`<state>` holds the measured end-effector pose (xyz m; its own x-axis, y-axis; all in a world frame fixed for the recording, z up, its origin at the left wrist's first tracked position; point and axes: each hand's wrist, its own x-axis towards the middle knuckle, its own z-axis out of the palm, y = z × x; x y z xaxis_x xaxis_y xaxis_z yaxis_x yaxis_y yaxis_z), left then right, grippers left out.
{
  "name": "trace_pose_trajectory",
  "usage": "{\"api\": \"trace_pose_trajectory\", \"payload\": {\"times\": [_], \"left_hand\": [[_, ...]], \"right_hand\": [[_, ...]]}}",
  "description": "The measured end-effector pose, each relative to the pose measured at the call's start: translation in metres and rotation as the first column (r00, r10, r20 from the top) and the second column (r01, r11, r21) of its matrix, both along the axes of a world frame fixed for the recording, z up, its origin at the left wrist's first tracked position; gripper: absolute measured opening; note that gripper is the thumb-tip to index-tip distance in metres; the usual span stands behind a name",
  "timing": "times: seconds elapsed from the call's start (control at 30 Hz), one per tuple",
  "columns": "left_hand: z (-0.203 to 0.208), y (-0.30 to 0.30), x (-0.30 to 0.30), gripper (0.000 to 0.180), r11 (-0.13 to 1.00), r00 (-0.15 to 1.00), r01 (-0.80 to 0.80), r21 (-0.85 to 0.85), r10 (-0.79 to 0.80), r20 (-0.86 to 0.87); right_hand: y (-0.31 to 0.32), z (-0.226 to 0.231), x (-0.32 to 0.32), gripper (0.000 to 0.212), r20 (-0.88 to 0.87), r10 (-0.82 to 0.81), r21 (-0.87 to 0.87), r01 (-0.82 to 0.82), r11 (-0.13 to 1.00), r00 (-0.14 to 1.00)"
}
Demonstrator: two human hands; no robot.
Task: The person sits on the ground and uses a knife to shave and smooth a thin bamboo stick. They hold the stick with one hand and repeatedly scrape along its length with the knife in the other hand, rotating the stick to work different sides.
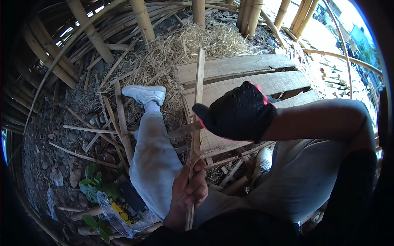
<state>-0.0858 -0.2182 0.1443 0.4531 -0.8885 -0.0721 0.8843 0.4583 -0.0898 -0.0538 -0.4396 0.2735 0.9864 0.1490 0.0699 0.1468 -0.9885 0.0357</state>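
A long, pale bamboo strip [199, 78] stands nearly upright in the view, running from my lap out over a low wooden slat platform [242, 87]. My bare left hand [189, 186] is wrapped round its lower part. In a black glove with red trim, my right hand [238, 112] is closed on a knife, whose handle is mostly hidden in the fist. The knife's blade [182, 130] pokes out left of the strip, crossing it above my left hand. My gloved thumb lies against the strip.
Beyond the platform lies a heap of straw-like shavings [172, 55]. Bamboo posts [142, 20] rise at the back. Loose sticks [119, 123] litter the ground beside my outstretched leg [152, 151]. Near it are a clear plastic bag [113, 215] with something yellow and a leafy plant [92, 178].
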Motion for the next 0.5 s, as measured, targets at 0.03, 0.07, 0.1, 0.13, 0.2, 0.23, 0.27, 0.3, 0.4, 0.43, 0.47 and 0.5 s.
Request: {"api": "trace_pose_trajectory", "payload": {"times": [0.03,0.07,0.1,0.13,0.2,0.23,0.27,0.3,0.4,0.43,0.47,0.5], "left_hand": [[-0.006,-0.001,-0.002,0.037,1.0,0.999,0.018,-0.016,-0.017,0.038],[-0.007,0.003,-0.003,0.037,1.0,0.997,0.013,-0.012,-0.012,0.074],[-0.006,0.007,-0.003,0.037,1.0,0.998,-0.016,-0.003,0.016,0.063],[-0.001,0.012,-0.003,0.037,0.999,0.997,-0.047,0.009,0.046,0.053],[0.0,0.002,-0.002,0.036,1.0,1.0,-0.007,-0.001,0.007,0.023],[-0.003,0.003,-0.002,0.036,0.998,1.0,-0.031,0.046,0.031,0.001],[-0.006,-0.005,0.001,0.036,0.999,1.0,-0.002,0.038,0.003,-0.026],[-0.005,-0.003,0.0,0.036,1.0,1.0,-0.001,0.019,0.001,-0.007],[-0.005,0.0,-0.001,0.033,0.998,1.0,0.013,-0.068,-0.014,-0.012],[-0.004,0.005,-0.001,0.033,0.996,0.998,-0.024,-0.089,0.018,-0.059],[-0.003,0.01,-0.002,0.032,0.992,0.993,-0.062,-0.109,0.051,-0.105],[-0.005,0.008,-0.003,0.031,0.99,0.993,-0.047,-0.133,0.032,-0.113]], "right_hand": [[0.002,-0.002,-0.004,0.058,-0.009,-0.004,0.029,0.004,1.0,1.0],[0.013,-0.004,-0.005,0.058,-0.02,0.015,0.078,-0.013,0.997,1.0],[0.013,-0.003,0.0,0.056,-0.009,0.128,0.089,-0.127,0.988,0.992],[0.012,-0.004,0.006,0.055,0.005,0.244,0.098,-0.244,0.965,0.97],[-0.014,-0.005,0.011,0.044,-0.017,0.118,-0.021,-0.118,0.993,0.993],[-0.022,-0.014,0.019,0.039,0.006,0.092,0.04,-0.092,0.995,0.996],[-0.016,0.0,0.0,0.03,-0.013,0.082,-0.209,-0.083,0.974,0.997],[-0.001,0.005,-0.01,0.026,-0.154,0.102,-0.16,-0.127,0.979,0.983],[-0.002,-0.003,-0.012,0.028,-0.053,0.22,-0.132,-0.225,0.965,0.974],[-0.008,0.001,0.006,0.031,-0.139,0.136,-0.047,-0.144,0.988,0.981],[-0.013,0.002,0.024,0.034,-0.224,0.049,0.028,-0.044,0.999,0.973],[-0.021,0.012,0.036,0.037,-0.304,-0.074,0.046,0.093,0.995,0.95]]}}
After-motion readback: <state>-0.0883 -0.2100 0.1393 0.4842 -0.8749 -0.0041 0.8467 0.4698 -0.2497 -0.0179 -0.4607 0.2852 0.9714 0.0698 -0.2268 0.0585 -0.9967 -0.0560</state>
